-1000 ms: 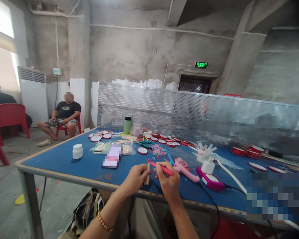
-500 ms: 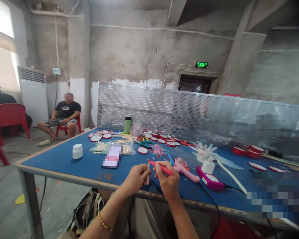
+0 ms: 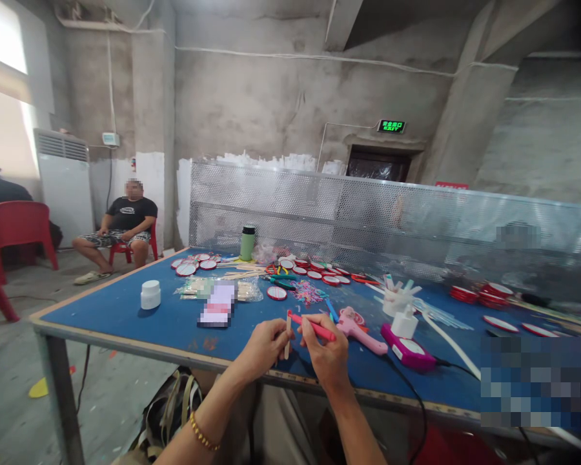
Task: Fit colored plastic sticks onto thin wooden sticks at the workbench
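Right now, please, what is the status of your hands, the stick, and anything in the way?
Left hand pinching wooden stick, roughly upright. Right hand gripping red pen, tip at stick's top. Pink glue gun close by, right of that hand.

The sign (image 3: 391, 126) above the doorway (image 3: 378, 165) shows "EXIT" in green, under the Chinese characters "安全出口". Lettering on the red sign (image 3: 452, 186) and the print on the black shirt (image 3: 132, 212) are too small to read.
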Available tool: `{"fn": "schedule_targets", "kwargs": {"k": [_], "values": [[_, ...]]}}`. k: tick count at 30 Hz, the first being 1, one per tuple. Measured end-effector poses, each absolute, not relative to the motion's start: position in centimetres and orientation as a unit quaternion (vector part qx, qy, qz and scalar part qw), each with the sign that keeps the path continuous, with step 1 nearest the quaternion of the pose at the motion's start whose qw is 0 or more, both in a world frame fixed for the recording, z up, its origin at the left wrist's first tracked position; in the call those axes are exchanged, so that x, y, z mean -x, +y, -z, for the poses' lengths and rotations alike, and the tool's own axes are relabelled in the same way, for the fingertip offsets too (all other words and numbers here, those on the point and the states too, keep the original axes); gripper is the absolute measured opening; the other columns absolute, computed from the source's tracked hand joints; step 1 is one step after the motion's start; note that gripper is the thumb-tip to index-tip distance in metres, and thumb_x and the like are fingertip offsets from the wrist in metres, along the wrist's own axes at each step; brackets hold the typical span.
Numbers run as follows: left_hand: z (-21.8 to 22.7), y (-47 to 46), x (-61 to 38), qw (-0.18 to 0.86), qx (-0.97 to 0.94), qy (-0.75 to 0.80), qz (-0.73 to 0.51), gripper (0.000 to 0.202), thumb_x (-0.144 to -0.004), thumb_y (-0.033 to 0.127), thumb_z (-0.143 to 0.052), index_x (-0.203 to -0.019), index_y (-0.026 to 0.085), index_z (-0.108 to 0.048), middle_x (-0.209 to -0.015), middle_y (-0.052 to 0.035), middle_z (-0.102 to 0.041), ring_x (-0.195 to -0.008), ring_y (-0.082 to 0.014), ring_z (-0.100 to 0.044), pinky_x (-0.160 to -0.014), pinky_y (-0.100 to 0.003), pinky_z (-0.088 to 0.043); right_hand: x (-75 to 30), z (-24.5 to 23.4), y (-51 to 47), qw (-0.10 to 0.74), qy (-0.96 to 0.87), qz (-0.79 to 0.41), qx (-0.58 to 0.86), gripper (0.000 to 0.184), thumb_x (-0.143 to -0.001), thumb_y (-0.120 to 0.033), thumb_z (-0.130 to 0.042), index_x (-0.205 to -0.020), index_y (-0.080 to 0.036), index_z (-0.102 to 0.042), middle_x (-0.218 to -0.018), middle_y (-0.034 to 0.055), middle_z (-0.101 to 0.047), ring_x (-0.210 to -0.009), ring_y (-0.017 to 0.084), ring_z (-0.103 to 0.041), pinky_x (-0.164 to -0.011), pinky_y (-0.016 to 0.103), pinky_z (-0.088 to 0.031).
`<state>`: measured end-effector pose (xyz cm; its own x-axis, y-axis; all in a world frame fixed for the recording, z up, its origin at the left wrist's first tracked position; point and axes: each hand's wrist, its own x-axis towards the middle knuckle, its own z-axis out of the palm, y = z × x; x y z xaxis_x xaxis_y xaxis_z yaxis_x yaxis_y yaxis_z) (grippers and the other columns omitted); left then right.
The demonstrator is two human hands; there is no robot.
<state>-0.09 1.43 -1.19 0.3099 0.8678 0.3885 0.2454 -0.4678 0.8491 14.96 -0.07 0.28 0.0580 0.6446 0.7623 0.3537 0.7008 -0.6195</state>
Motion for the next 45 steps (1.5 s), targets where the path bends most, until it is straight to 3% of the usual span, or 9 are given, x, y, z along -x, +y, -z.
{"fn": "schedule_targets", "kwargs": {"k": [45], "values": [[0.94, 1.20, 0.14, 0.342, -0.730, 0.391, -0.444, 0.038, -0.091, 0.045, -0.044, -0.070, 0.016, -0.056, -0.056, 0.0001, -0.057, -0.050, -0.0111, -0.048, -0.053, -0.022, -0.035, -14.86, -0.30, 0.19, 0.645, -0.657, -0.128, 0.370, 0.021, -0.090, -0.039, -0.058, -0.085, -0.019, -0.065, -0.073, 0.0013, -0.067, -0.054, 0.013, -0.059, -0.053, 0.026, -0.051]]}}
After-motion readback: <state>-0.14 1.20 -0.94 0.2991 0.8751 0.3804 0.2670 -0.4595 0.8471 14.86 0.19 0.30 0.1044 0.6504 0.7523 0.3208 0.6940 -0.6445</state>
